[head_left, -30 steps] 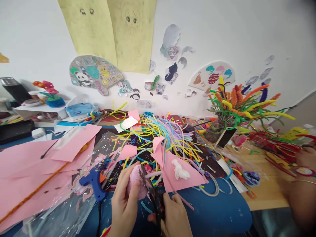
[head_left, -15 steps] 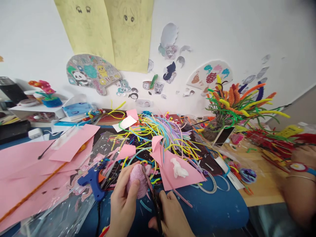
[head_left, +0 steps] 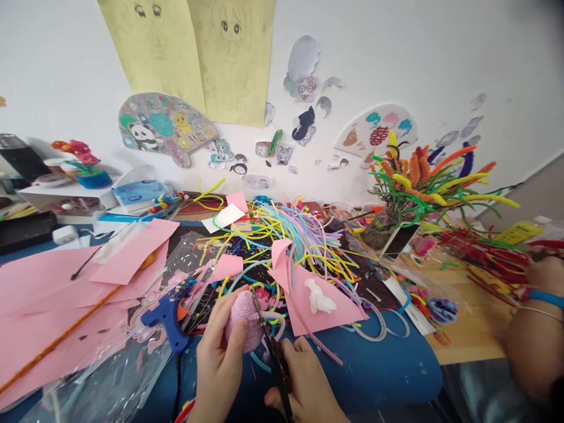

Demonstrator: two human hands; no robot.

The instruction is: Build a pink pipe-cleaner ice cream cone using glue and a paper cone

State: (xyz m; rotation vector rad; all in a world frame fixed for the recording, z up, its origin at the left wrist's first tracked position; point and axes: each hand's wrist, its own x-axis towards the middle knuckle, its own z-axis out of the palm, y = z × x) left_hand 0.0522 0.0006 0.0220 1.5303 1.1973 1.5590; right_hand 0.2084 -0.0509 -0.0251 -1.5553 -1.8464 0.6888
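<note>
My left hand (head_left: 220, 352) is closed around a pink, ribbed, cone-like piece (head_left: 245, 320) that looks wound from fuzzy pipe cleaner. My right hand (head_left: 304, 379) grips the handles of dark scissors (head_left: 275, 355). Their blades lie along the right side of the pink piece, close against its edge; whether they touch it I cannot tell. Just right of the blades a pale strip (head_left: 277, 322) curls over the table. To the left of my hands lies a blue glue gun (head_left: 165, 323) with a black cord.
A heap of coloured pipe cleaners (head_left: 304, 235) lies behind my hands. Pink paper (head_left: 317, 299) carries a crumpled white tissue (head_left: 319, 296). More pink sheets (head_left: 57, 317) spread at left. A jar of pipe-cleaner flowers (head_left: 414, 188) stands at right, near another person's arm (head_left: 535, 346).
The scissor blades have come closer together along the pink piece's edge. My left hand keeps its hold. The other person's hand at the right has shifted and turned.
</note>
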